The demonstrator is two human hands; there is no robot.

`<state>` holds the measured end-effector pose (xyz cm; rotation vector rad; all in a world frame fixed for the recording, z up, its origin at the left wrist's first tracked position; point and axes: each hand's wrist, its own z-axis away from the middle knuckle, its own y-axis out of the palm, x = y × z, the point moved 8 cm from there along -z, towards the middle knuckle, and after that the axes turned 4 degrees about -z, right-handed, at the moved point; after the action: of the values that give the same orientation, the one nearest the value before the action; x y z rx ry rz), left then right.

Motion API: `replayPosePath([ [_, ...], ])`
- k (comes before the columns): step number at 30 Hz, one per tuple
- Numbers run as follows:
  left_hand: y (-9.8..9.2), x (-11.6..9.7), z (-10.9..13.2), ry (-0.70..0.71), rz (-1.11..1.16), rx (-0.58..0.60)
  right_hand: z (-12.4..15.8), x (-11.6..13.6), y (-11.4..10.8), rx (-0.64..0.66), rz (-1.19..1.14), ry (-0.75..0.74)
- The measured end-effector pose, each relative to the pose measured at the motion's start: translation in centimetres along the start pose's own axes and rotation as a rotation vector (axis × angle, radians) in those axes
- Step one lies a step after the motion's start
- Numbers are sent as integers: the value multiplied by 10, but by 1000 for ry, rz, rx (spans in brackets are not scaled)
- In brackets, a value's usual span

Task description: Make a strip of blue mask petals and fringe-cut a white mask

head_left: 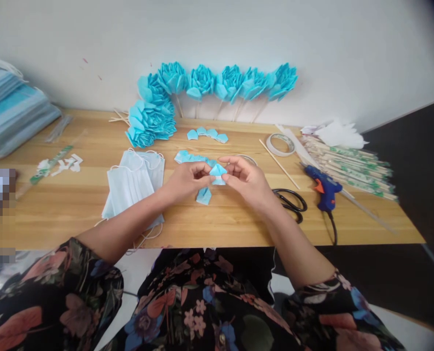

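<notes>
Between the fingertips of both hands is a small folded blue petal [218, 171], pointed at the top with a pale lower edge. My left hand [192, 178] pinches its left side, and my right hand [244, 178] pinches its right side. Just below, a loose blue folded piece [203, 196] lies on the table. Behind my hands runs a row of blue pieces [191, 158], partly hidden by my fingers. Farther back, several small folded petals [206, 133] lie in an arc. A stack of pale blue face masks [131, 178] is by my left forearm.
Blue flowers on sticks [201, 82] lean along the wall, with more bunched at left [151, 122]. On the right are a tape roll [280, 145], black-handled scissors [293, 202], a blue glue gun [324, 187] and wrapped sticks [351, 163]. Packed masks [15, 112] are at far left.
</notes>
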<state>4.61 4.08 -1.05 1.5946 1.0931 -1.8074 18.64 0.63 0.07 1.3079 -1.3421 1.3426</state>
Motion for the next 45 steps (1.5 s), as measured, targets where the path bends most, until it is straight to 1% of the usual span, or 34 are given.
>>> replayPosePath([
  [3,-7,-6,0,2,16,-60,-2,-5,1,0,-65,-8],
  [6,-11,-11,0,9,23,-80,-1,-8,0,-17,-81,-16],
  [10,-4,-6,2,-16,9,-27,2,-10,-4,-59,-77,-29],
  [12,2,-2,2,-32,7,3,3,-10,-4,-60,-75,-34],
  [14,4,0,3,-38,1,9,4,-8,-3,-51,-76,-33],
  [20,4,1,3,-42,-7,4,6,-7,-1,-49,-127,-6],
  [23,6,2,3,-44,2,27,6,-10,2,-35,-122,5],
  [27,9,5,3,-38,-6,63,6,-14,1,-54,-126,9],
  [31,8,1,4,-19,-9,99,6,-14,-1,-69,-141,4],
  [35,1,-3,3,-11,27,39,6,-14,1,-63,-145,5],
  [40,2,2,2,16,-14,20,8,-14,7,-22,-118,18],
  [45,0,7,1,24,-24,-14,9,-14,2,-48,-173,34],
])
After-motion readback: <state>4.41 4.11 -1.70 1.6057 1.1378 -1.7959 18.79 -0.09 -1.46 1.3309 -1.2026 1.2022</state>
